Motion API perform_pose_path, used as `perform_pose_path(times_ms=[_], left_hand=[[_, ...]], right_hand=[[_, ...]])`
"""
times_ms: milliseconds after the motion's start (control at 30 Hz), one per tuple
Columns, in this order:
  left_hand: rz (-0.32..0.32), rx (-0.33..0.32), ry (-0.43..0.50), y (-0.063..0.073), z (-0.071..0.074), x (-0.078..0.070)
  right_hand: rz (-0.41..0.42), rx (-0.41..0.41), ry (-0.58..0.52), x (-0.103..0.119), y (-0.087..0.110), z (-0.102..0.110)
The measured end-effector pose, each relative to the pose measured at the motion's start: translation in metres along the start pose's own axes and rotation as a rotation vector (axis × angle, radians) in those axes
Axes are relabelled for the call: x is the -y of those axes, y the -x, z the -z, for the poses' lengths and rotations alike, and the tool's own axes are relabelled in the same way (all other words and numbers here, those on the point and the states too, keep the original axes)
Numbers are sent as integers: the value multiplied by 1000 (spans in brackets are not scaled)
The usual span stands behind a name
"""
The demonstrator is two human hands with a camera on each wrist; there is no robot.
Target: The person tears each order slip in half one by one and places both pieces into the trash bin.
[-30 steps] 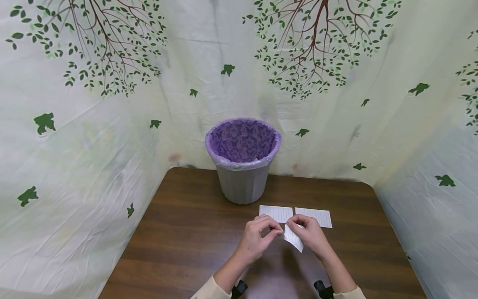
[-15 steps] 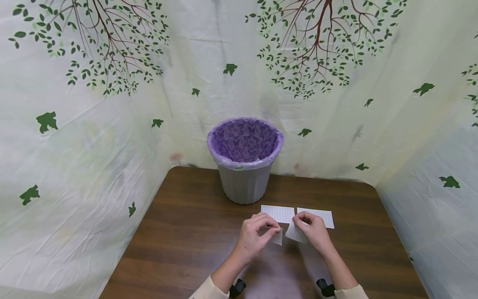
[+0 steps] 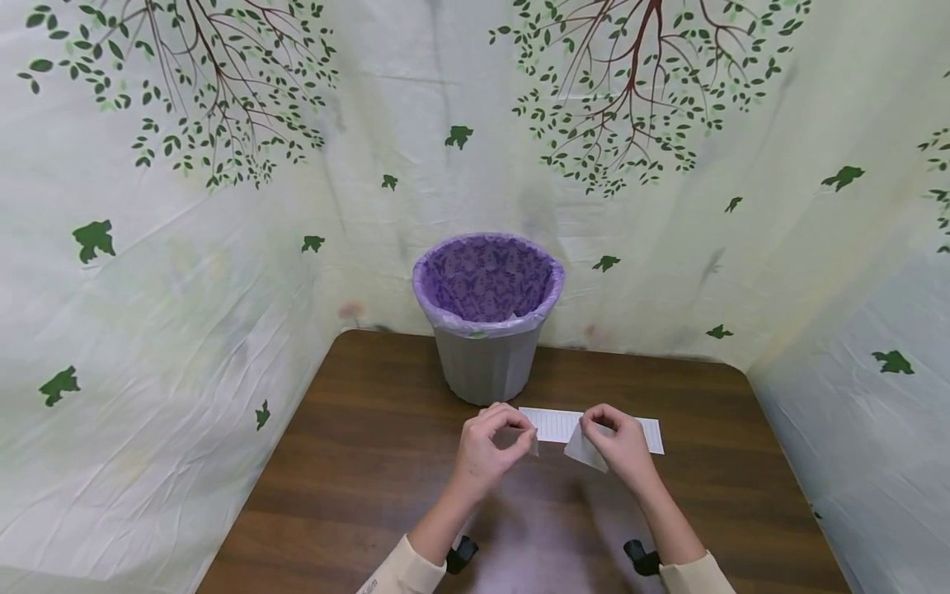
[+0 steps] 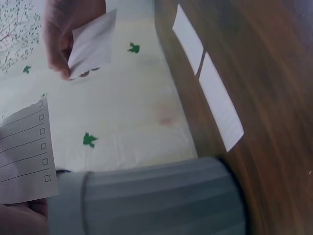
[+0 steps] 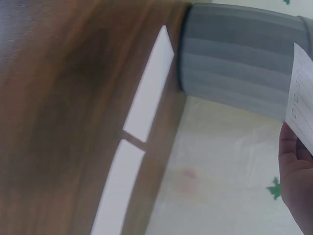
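Observation:
In the head view, my left hand (image 3: 482, 450) pinches a small piece of paper (image 3: 535, 445) between thumb and fingertips, mostly hidden by the fingers. The left wrist view shows that paper (image 4: 27, 152) as lined, with a column of small checkboxes along one side. My right hand (image 3: 622, 445) pinches another piece of paper (image 3: 585, 450), which hangs down to the left of its fingertips. Checkboxes also line the edge of this paper (image 5: 302, 93) in the right wrist view. A gap separates the hands, both raised over the table.
Two lined paper slips (image 3: 549, 423) (image 3: 653, 435) lie side by side on the brown wooden table (image 3: 356, 462), partly behind the hands. Beyond them stands a grey wastebasket (image 3: 486, 363) with a purple liner (image 3: 482, 276). A leaf-printed curtain (image 3: 371, 107) hangs around the table.
One second ago, the hands met at a single visible paper. Then they parted, with a piece showing in each. The left hand has since moved further left and slightly up.

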State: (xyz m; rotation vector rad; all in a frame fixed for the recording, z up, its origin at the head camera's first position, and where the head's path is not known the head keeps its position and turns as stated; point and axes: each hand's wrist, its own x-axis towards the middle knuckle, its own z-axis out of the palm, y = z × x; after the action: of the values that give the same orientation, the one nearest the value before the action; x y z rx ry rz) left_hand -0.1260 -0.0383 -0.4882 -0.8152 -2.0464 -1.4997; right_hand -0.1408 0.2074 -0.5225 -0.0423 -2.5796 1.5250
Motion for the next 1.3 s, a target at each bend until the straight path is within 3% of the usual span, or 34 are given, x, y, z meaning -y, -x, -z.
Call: perform_pose_path(times_ms=[467,867,1300], left_hand=[[98,-96,-13,-48,35,10],[112,-124,-2,-92,49,7],[139,-144,5,-127,65,8]], right_hand=[[153,-23,-61,45,-30,4],[262,-29,-86,85,-61,11],[322,-24,-109,119,-81,13]])
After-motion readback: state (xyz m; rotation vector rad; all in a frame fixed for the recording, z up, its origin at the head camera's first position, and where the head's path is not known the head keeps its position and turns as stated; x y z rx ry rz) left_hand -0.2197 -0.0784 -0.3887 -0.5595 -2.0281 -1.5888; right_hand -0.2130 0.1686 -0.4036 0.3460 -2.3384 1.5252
